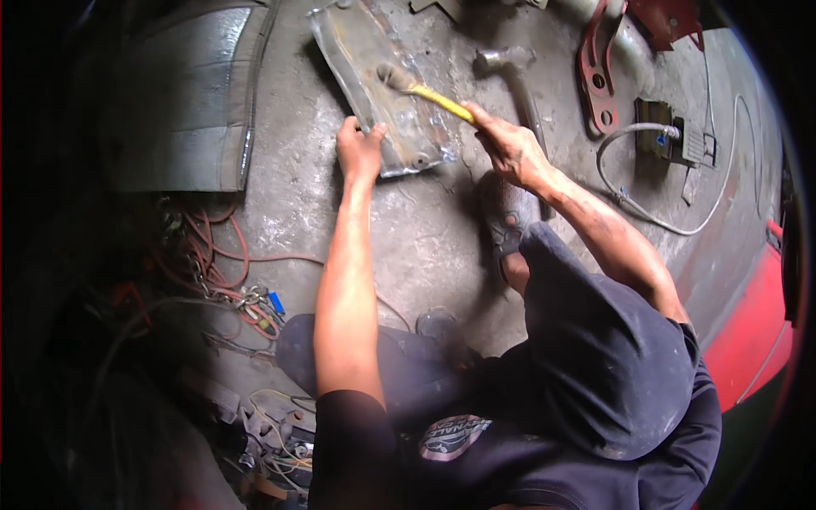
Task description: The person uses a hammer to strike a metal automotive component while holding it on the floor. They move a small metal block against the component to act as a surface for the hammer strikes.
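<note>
Head view: on the floor (293,144), a bent metal sheet (401,119) is held by its left edge in the left hand (360,151), and a yellow-handled hammer (435,99) is gripped in the right hand (512,151); the sheet seems stiff and heavy, best held by its long side

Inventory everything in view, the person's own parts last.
Metal plate: 1, grey, upper middle
Hammer: 1, yellow handle, over plate
Second hammer: 1, grey, right of plate
Bracket: 1, red, upper right
Padded panel: 1, silvery, upper left
Hoses: count unclear, reddish, left
Wires: several, mixed, lower left
Corded box: 1, grey, right
Side panel: 1, red, right edge
Shirt: 1, black, bottom
Right shoe: 1, grey, below right hand
Left hand: 1, bare, gripping plate
Right hand: 1, bare, gripping hammer
</note>
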